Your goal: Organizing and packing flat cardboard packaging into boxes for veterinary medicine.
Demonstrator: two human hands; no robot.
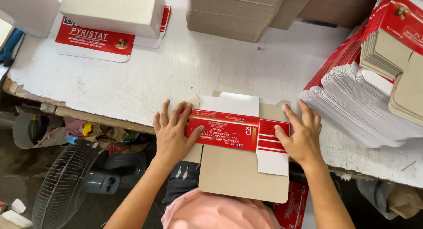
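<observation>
- The flat carton blank (238,167), nearest the camera, is lying across the front edge of the worktop (176,75), its plain brown panel hanging out over the person's lap.
- The left hand (172,132) is pressing flat on the blank's left end, fingers spread, thumb resting on the red printed band.
- The right hand (302,132) is pressing flat on the right end, fingers fanned, thumb touching the red-and-white flap.
- To the right, a tall stack of flat blanks (365,105) is leaning in fanned layers, just beside the right hand.
- At the far edge, brown made-up boxes (233,13) are sitting; whether they hold anything cannot be told.
- Far left, a white box (112,9) is standing on a red printed sheet (94,39).
- Bare worktop is lying open between the hands and those boxes.
- Below the chipped front edge, a floor fan (66,185) is standing beside scraps.
</observation>
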